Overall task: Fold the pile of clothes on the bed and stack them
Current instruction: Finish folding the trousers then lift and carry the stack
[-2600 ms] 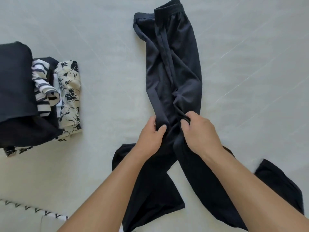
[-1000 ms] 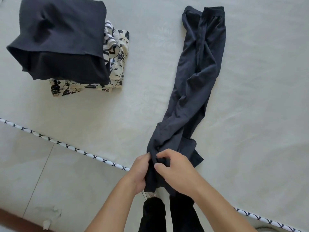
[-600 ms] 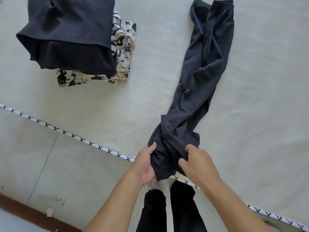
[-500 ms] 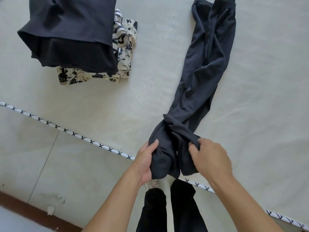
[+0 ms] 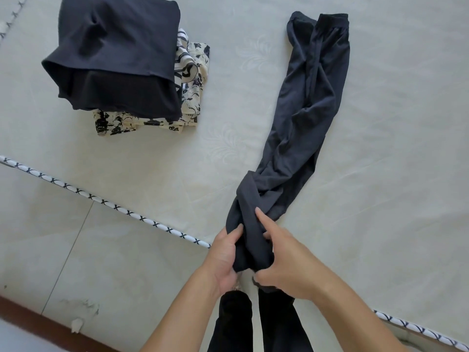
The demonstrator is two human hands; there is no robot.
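Two hands: left hand (image 5: 224, 260), right hand (image 5: 289, 268) grip one trousers (image 5: 304, 123); one stack (image 5: 121, 62).

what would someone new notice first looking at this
First, the long dark trousers stretched up the pale bed, waistband at the far end. Their bunched leg ends sit at the near edge of the bed in the grip of the left hand and the right hand. Next, at upper left, a stack of folded clothes, dark on top with striped and floral pieces beneath.

Both hands (image 5: 256, 260) around dark trousers (image 5: 302, 118)
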